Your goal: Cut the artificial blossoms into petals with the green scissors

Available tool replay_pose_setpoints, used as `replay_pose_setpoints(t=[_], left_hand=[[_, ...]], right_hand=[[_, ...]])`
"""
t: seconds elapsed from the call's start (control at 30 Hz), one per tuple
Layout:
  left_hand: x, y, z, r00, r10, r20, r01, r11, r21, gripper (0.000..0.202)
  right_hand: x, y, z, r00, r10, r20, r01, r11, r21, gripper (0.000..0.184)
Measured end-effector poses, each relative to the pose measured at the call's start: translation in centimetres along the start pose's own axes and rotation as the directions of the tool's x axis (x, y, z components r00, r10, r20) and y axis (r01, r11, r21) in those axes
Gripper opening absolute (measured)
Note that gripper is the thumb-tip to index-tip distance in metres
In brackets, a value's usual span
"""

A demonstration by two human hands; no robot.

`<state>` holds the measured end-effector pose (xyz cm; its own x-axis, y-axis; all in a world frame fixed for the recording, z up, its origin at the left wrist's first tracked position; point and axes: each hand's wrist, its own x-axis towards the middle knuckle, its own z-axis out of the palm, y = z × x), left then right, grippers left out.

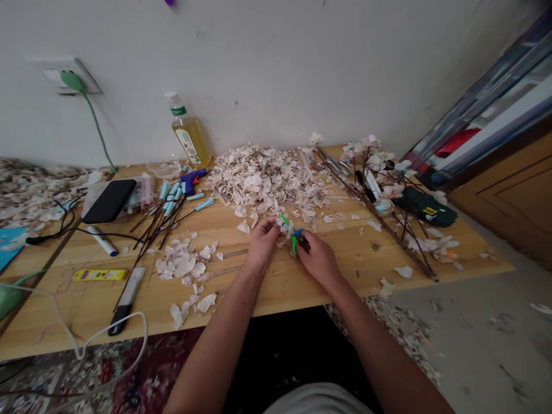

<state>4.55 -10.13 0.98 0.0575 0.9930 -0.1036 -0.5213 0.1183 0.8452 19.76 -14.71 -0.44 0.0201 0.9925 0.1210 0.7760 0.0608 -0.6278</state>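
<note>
My left hand (263,241) is closed, with its thumb and fingertips pinched on a small whitish petal (284,227) over the table's middle. Close beside it, my right hand (318,256) is wrapped round a pair of small green-and-blue scissors (295,241). The green part of the scissors touches or overlaps the petal; which of the two cannot be made out. Just beyond both hands spreads a large heap of pale, dry petals (263,178). A smaller petal pile (183,261) lies left of my left forearm.
Branches with pale flowers (382,213) lie at the right, beside a dark green pouch (431,210). Toward the left are a blue glue gun (194,180), thin stems with light-blue ends (170,210), an oil bottle (190,138), a black phone (110,201), a yellow box (100,275) and a black-handled blade (126,302).
</note>
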Motion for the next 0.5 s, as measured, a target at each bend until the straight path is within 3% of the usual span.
replay_pose_setpoints(t=[0.1,0.17,0.3,0.5], left_hand=[[-0.47,0.09,0.35,0.983,-0.164,0.083,0.176,0.967,-0.185,0.029],[-0.68,0.17,0.49,0.971,-0.212,0.108,0.232,0.943,-0.239,0.029],[-0.47,0.07,0.43,0.981,-0.178,0.082,0.192,0.953,-0.233,0.031],[0.23,-0.28,-0.1,0.997,-0.054,0.059,0.06,0.993,-0.099,0.033]], right_hand=[[-0.05,0.02,-0.01,1.0,-0.021,-0.003,0.021,1.0,0.001,0.028],[-0.07,0.01,-0.01,0.999,-0.032,-0.014,0.032,0.999,0.0,0.026],[-0.05,-0.06,-0.02,1.0,-0.027,-0.013,0.027,1.0,0.008,0.026],[-0.02,0.03,-0.04,1.0,-0.016,0.006,0.016,1.0,0.021,0.027]])
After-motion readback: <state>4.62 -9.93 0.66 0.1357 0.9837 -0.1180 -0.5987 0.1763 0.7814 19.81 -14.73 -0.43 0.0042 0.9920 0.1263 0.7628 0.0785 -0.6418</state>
